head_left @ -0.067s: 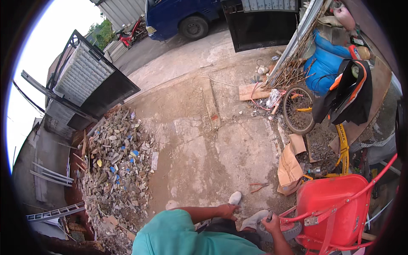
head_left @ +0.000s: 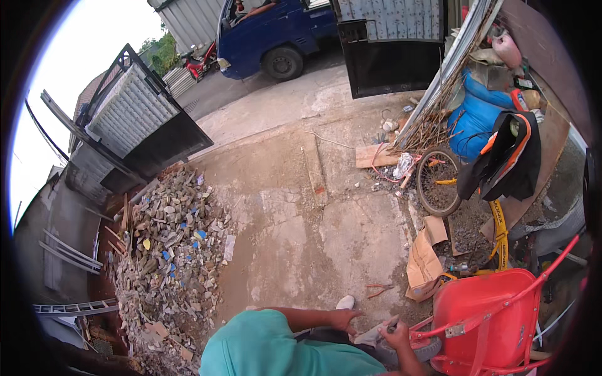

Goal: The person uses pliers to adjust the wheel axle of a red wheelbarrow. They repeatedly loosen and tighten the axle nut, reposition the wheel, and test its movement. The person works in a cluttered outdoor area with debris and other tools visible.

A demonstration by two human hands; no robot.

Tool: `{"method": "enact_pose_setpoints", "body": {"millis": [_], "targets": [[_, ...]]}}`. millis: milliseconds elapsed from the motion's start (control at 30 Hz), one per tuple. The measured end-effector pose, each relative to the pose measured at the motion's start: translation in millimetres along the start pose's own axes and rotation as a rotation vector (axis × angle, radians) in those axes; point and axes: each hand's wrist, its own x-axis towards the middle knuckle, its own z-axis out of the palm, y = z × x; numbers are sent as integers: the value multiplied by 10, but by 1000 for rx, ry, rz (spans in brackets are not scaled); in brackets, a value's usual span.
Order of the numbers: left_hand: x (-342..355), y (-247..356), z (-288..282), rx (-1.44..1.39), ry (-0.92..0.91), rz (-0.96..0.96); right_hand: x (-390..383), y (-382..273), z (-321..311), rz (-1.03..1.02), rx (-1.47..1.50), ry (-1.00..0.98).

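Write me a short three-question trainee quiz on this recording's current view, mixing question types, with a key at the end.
1. Which of the person's hands is nearer the red wheelbarrow?
2. True or false: the pliers-like tool lies on the ground.
3. The vehicle at the top of the picture is: A) white, B) blue, C) yellow.

Key:
1. The right hand.
2. True.
3. B.
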Motion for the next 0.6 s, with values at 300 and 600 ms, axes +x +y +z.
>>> {"method": "enact_pose_setpoints", "body": {"millis": [300, 600], "targets": [[128, 1232, -349, 3, 224, 396, -169, -1234, -51, -219, 551, 306], [87, 1127, -826, 602, 68, 229, -770, -1387, -449, -116, -105, 708]]}}
